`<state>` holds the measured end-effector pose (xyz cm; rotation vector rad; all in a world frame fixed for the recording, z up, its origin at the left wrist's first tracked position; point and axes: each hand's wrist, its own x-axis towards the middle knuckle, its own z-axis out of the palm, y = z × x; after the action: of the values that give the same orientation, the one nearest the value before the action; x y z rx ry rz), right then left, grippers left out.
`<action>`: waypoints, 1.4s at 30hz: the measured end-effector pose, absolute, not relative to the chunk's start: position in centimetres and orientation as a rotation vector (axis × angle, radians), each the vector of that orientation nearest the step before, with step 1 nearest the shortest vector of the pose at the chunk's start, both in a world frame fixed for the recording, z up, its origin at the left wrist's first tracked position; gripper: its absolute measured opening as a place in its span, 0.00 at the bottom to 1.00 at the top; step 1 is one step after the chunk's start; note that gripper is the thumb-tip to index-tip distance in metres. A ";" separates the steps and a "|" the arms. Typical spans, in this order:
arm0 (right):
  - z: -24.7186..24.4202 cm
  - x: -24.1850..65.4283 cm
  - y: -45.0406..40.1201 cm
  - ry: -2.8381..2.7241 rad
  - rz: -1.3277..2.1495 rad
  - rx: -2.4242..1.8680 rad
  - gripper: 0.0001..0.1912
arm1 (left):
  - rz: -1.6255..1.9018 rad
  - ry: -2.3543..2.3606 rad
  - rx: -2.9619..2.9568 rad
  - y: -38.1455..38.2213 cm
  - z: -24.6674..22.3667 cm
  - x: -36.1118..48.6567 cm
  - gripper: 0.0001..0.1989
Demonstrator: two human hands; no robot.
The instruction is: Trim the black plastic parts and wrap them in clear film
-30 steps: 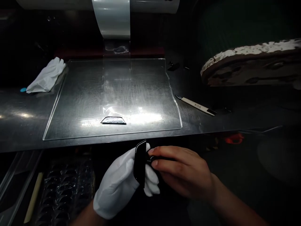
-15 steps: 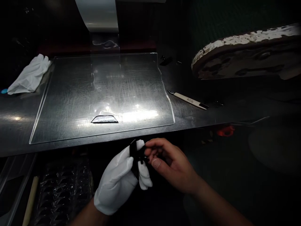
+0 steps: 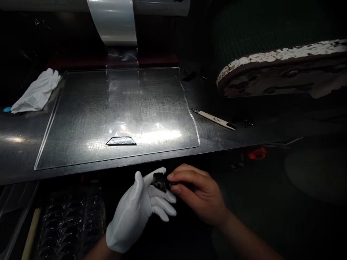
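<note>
My left hand (image 3: 135, 209), in a white glove, is open below the table edge, palm up and fingers spread. A small black part (image 3: 159, 181) lies over its fingers. My bare right hand (image 3: 199, 191) pinches the right side of this part between thumb and forefinger; the exact grip is dark. Above them, a dark trapezoid piece with a shiny face (image 3: 121, 141) rests on the clear mat (image 3: 81, 108). A knife marked A06 (image 3: 215, 119) lies right of the mat.
A white glove (image 3: 38, 90) lies at the left. Clear film (image 3: 116, 25) hangs from a roll at the top. A green machine with a chipped white edge (image 3: 282, 54) overhangs the right. Below left is a tray of dark parts (image 3: 70, 224). Something red (image 3: 257, 153) sits under the edge.
My left fingers and thumb have opened away from the black part, which has turned. My right hand has closed into a pinch on it. The view has shifted slightly.
</note>
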<state>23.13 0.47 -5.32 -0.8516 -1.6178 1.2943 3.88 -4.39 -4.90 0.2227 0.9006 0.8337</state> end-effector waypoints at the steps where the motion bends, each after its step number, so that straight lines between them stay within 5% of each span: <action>1: -5.3 23.2 0.5 -1.650 1.250 -0.781 0.17 | 0.822 0.838 0.204 -4.6 -5.1 3.9 0.40; 11: -5.2 23.9 0.8 -1.893 1.278 -0.652 0.19 | 0.982 0.524 0.292 -5.5 -5.9 4.0 0.22; 17: -4.9 23.8 0.4 -1.581 1.660 -0.831 0.20 | 1.042 0.501 0.310 -6.0 -6.7 4.4 0.19; 23: -4.7 23.6 1.5 -1.539 1.972 -0.927 0.09 | 0.914 0.682 0.404 -5.7 -6.3 3.6 0.22; 29: -5.5 23.3 0.8 -1.955 1.098 -0.948 0.04 | 0.849 1.339 0.471 -4.4 -4.7 4.3 0.22; 35: -5.5 23.7 0.1 -2.186 0.605 -0.807 0.06 | 0.827 1.275 0.410 -3.5 -4.2 5.0 0.25; 42: -9.4 29.4 -2.0 -1.209 1.383 -1.319 0.14 | 0.802 1.090 0.307 -4.5 -4.5 4.9 0.25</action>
<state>29.42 -2.04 -9.44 -1.3189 -1.2095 1.3828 4.86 -4.48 -4.45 0.3070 1.0898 0.8022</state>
